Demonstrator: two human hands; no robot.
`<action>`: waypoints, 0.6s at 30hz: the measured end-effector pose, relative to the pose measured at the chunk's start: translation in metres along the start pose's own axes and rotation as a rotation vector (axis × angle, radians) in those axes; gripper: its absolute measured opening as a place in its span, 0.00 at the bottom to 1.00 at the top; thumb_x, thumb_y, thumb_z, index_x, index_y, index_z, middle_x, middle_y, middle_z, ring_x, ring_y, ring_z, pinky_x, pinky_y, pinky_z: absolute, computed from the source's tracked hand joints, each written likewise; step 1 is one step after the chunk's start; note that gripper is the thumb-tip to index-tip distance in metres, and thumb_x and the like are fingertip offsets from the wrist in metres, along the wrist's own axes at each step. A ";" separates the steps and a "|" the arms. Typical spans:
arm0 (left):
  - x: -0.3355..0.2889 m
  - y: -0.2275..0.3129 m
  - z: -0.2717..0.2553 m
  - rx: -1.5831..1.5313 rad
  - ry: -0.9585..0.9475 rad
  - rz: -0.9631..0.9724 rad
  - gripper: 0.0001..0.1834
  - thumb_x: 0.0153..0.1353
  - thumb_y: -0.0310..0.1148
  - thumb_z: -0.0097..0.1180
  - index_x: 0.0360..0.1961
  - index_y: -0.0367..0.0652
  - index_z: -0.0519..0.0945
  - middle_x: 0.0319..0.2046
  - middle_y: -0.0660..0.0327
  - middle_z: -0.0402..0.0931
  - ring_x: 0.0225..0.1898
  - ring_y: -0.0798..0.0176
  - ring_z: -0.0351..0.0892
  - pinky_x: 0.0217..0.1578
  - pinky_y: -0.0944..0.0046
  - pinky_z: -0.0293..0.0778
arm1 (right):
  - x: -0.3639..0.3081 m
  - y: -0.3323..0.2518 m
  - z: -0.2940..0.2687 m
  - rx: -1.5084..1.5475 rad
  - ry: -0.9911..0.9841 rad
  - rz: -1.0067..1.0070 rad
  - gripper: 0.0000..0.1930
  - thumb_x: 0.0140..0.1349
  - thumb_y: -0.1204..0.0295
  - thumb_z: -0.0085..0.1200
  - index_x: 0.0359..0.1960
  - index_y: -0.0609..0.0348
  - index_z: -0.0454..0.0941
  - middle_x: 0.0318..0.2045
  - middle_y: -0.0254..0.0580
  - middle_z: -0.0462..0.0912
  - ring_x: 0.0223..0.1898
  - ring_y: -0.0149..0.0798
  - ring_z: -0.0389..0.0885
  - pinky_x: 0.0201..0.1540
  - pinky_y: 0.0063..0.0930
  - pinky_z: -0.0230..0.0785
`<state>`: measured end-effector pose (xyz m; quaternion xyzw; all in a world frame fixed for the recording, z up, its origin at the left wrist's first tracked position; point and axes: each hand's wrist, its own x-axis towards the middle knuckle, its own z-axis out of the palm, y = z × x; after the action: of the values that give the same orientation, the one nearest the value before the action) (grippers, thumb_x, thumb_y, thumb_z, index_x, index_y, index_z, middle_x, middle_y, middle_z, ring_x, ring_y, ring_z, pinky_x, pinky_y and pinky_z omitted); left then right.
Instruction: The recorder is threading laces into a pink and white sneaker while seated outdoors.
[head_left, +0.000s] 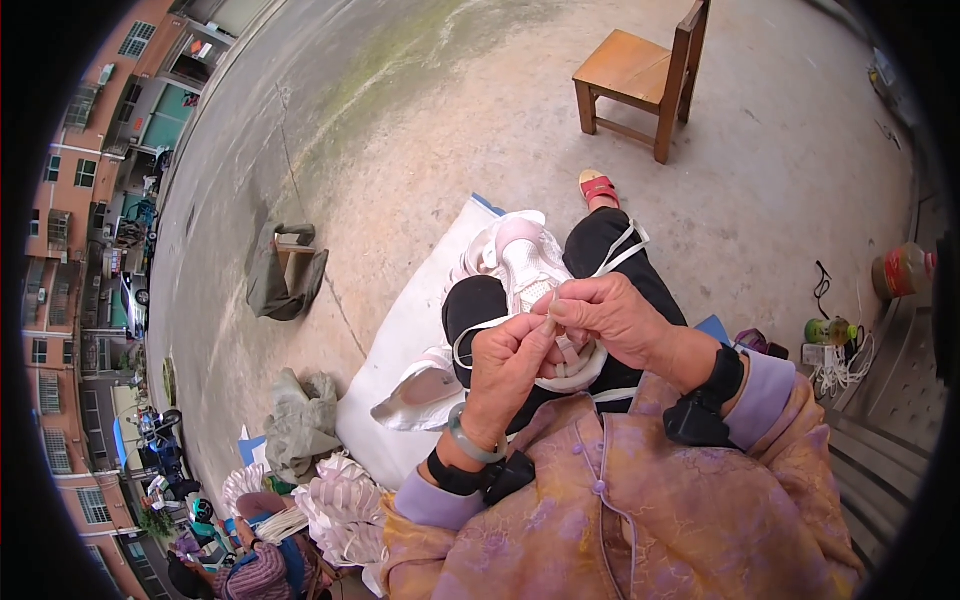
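A white and pink sneaker lies across my lap between my black-clad knees, its toe pointing away from me. My left hand and my right hand meet above the shoe's laced opening, thumbs and fingertips pinched close together. A white shoelace runs out from my left fingers and loops down over my left knee. Between the fingertips only a sliver of the lace shows. Another white lace end hangs over my right knee. My hands partly hide the shoe's tongue and collar.
More white shoes lie on a white sheet at my left. Shoes are heaped at lower left, near another seated person. A wooden chair stands ahead. Bottles and a white cable lie at right.
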<state>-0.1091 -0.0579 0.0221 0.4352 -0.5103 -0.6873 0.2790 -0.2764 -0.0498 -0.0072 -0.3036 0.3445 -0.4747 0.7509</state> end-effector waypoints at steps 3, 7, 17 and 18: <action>0.001 -0.001 -0.004 0.046 0.016 -0.021 0.12 0.64 0.34 0.49 0.34 0.36 0.80 0.21 0.65 0.76 0.21 0.76 0.72 0.22 0.78 0.69 | 0.002 0.001 0.001 -0.050 0.020 -0.012 0.11 0.60 0.65 0.56 0.33 0.62 0.82 0.22 0.28 0.76 0.22 0.19 0.66 0.22 0.13 0.59; -0.006 -0.004 -0.010 0.314 0.054 0.144 0.10 0.60 0.30 0.52 0.29 0.33 0.80 0.20 0.65 0.75 0.21 0.76 0.71 0.22 0.77 0.67 | 0.004 -0.004 0.008 -0.318 0.030 -0.065 0.10 0.59 0.69 0.55 0.33 0.65 0.81 0.23 0.31 0.77 0.22 0.20 0.68 0.22 0.14 0.60; 0.007 0.008 0.017 -0.041 -0.166 0.477 0.30 0.45 0.27 0.54 0.52 0.35 0.59 0.27 0.48 0.74 0.32 0.50 0.76 0.35 0.59 0.68 | -0.026 -0.055 0.014 -1.037 -0.108 -0.493 0.06 0.58 0.73 0.52 0.28 0.64 0.76 0.21 0.35 0.71 0.23 0.25 0.66 0.24 0.17 0.55; 0.011 0.003 0.018 0.067 -0.131 0.572 0.25 0.47 0.27 0.53 0.47 0.36 0.61 0.22 0.49 0.73 0.26 0.50 0.74 0.30 0.59 0.67 | -0.029 -0.062 0.007 -0.973 0.002 -0.467 0.07 0.60 0.72 0.49 0.30 0.64 0.76 0.22 0.33 0.70 0.22 0.24 0.64 0.24 0.17 0.54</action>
<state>-0.1307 -0.0601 0.0236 0.2373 -0.6516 -0.5901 0.4133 -0.3115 -0.0447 0.0522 -0.6844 0.4485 -0.4151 0.3977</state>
